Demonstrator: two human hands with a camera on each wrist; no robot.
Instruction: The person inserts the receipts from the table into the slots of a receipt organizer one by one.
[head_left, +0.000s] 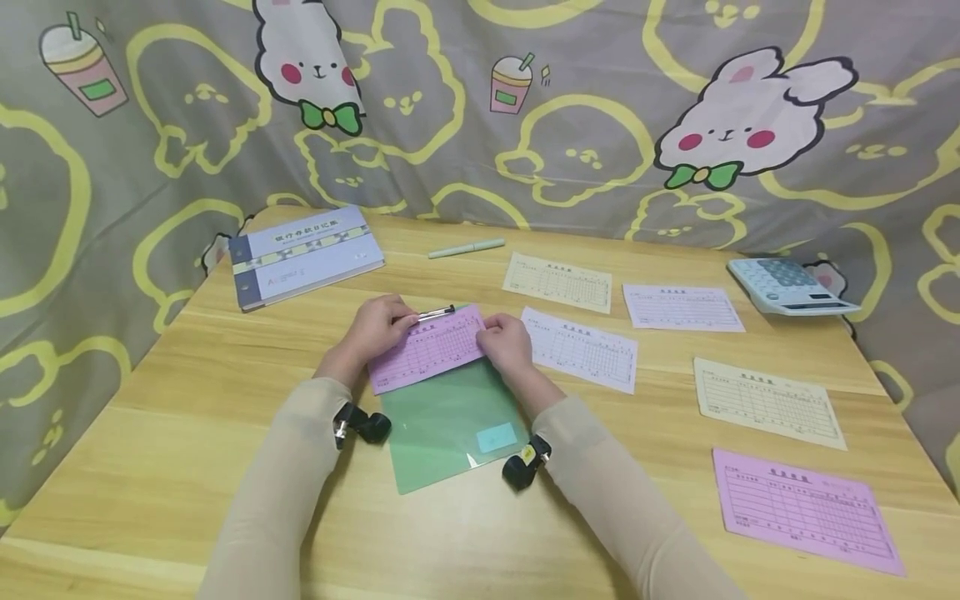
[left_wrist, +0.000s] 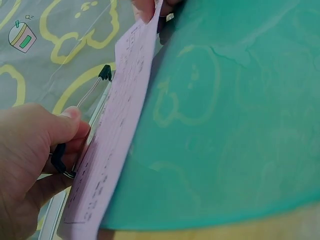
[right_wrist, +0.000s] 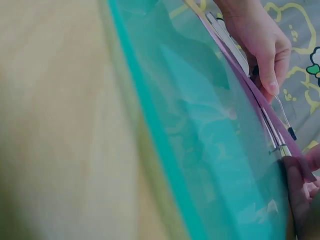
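A green translucent clipboard with a small blue label lies at the table's middle. Across its top is a pink printed slip, its upper edge along the metal clip. My left hand grips that clip; in the left wrist view the thumb presses its wire lever, which has a black tip. With thumb and fingers, my right hand pinches the slip's right end. From the right wrist side, the slip's edge runs along the clip.
Pale yellow, white and pink slips lie to the right. A calculator stands at the back right, a pen at the back, and a blue account book at the back left. A patterned curtain hangs behind.
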